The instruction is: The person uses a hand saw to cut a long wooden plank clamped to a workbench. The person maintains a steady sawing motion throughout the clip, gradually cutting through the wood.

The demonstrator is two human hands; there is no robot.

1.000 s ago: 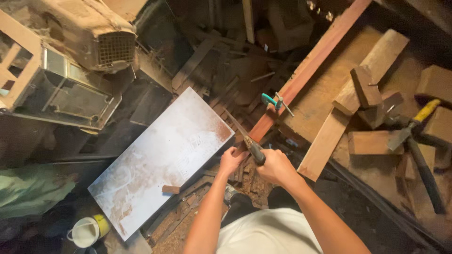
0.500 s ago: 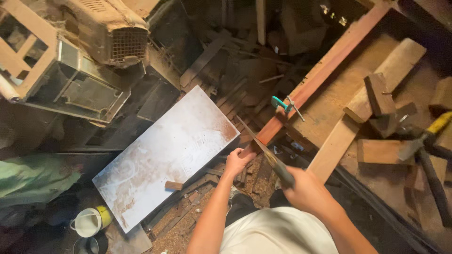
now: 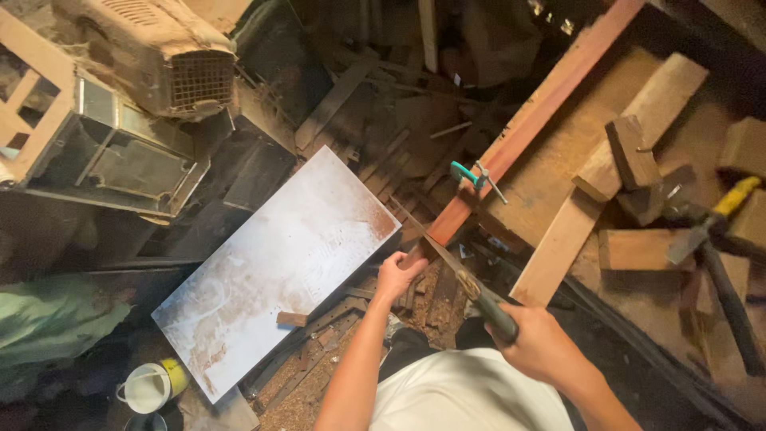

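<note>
Workbench (image 3: 558, 160): worn brown top, dusty. On it, a long reddish plank (image 3: 542, 112) laid diagonally, a pale board (image 3: 558, 247), several short wood blocks (image 3: 638, 249), a yellow-handled hammer (image 3: 710, 219). Floor (image 3: 311, 399) below: white sheet panel (image 3: 279, 263), sawdust, scrap strips, white cup (image 3: 148, 389).

Handsaw (image 3: 447, 267): thin blade, dark handle, angled across near end of long reddish plank (image 3: 527, 128), lying diagonally.
</note>
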